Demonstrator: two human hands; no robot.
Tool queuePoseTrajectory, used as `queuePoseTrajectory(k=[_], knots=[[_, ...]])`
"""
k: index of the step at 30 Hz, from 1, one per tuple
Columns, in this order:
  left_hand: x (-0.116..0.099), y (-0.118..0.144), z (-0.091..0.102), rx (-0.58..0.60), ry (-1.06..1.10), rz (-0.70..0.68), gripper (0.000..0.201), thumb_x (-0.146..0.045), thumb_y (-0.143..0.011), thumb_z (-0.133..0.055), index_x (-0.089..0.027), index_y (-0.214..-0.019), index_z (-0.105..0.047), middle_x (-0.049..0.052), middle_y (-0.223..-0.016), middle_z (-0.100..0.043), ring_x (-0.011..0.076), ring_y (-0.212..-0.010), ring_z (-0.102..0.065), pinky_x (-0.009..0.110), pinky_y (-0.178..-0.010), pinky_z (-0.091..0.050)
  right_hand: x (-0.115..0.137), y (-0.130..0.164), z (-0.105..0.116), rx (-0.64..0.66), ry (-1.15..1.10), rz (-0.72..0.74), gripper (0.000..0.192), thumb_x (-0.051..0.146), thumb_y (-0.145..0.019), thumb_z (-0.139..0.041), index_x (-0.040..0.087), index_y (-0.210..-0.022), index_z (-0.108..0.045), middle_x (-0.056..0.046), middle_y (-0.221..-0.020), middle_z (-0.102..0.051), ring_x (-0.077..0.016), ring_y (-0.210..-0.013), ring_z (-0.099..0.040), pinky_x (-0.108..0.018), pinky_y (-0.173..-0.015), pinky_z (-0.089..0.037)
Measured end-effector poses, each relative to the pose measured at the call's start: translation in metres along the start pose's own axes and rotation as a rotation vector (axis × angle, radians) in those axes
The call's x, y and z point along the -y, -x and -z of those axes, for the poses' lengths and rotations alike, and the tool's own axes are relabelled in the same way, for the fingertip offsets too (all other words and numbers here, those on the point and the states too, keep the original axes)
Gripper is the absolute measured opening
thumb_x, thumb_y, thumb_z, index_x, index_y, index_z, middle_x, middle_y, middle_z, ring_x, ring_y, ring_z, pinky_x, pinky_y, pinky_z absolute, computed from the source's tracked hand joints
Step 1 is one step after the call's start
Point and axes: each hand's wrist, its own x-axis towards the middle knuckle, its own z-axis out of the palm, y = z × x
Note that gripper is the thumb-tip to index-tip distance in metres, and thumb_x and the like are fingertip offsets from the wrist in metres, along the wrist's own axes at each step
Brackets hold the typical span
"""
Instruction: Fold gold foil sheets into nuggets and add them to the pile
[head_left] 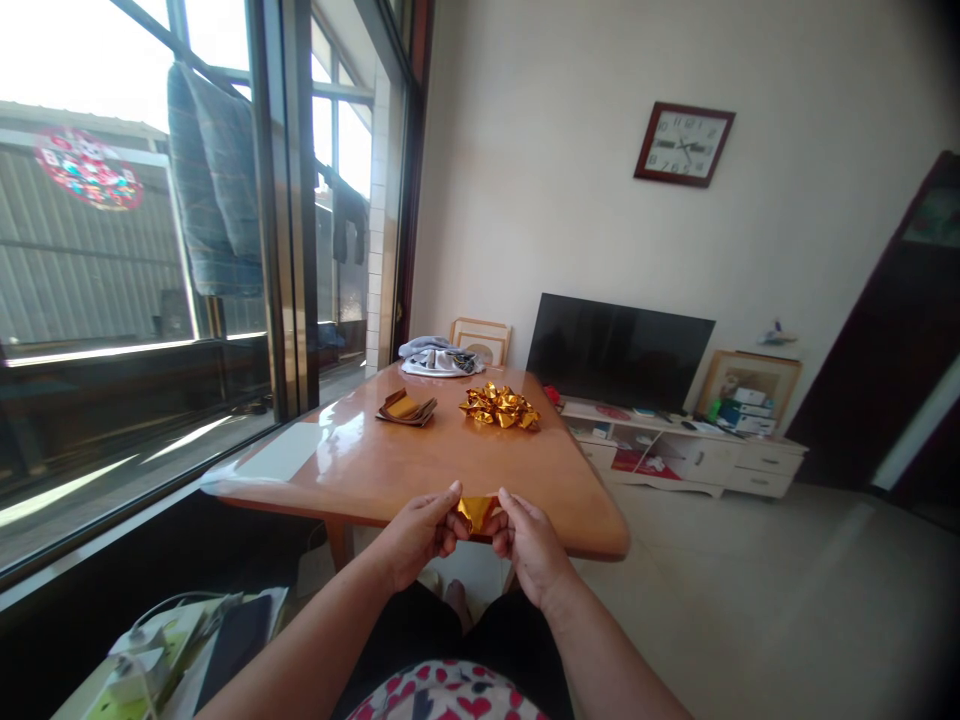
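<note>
Gold foil sheet (475,512), pinched between left hand (417,536) and right hand (529,545), each grip clamped on it, at the counter's (420,462) near edge; folded gold pieces (499,406) lie far.

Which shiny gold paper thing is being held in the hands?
The small gold piece, pinched between both hands at the table's near edge. The flat gold stack and crumpled gold pile lie untouched farther back.
</note>
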Motion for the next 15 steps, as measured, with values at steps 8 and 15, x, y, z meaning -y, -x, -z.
queuePoseTrajectory(k=[8, 15], knots=[[-0.015, -0.044, 0.008, -0.074, -0.099, -0.088, 0.055, -0.066, -0.082, -0.067, -0.014, -0.102, -0.070, 0.002, -0.072, -0.066, 0.0107, -0.057, -0.057, 0.022, -0.054, -0.036, 0.011, -0.038, -0.002, -0.081, 0.090, 0.072, 0.042, 0.054, -0.079, -0.074, 0.015, -0.096, -0.074, -0.003, -0.074, -0.070, -0.0116, -0.057, -0.059, -0.023, -0.054, -0.043], [-0.021, -0.088, 0.023, -0.174, -0.147, -0.080, 0.076, -0.075, -0.086, -0.051, -0.014, -0.129, -0.062, 0.010, -0.096, -0.073, 0.0157, -0.068, -0.065, 0.024, -0.055, -0.038, -0.007, -0.083, -0.006, -0.128, 0.113, 0.118, 0.053, 0.052, -0.078, -0.075, 0.014, -0.116, -0.074, -0.009, -0.090, -0.077, -0.0228, -0.080, -0.071, -0.032, -0.071, -0.055]])
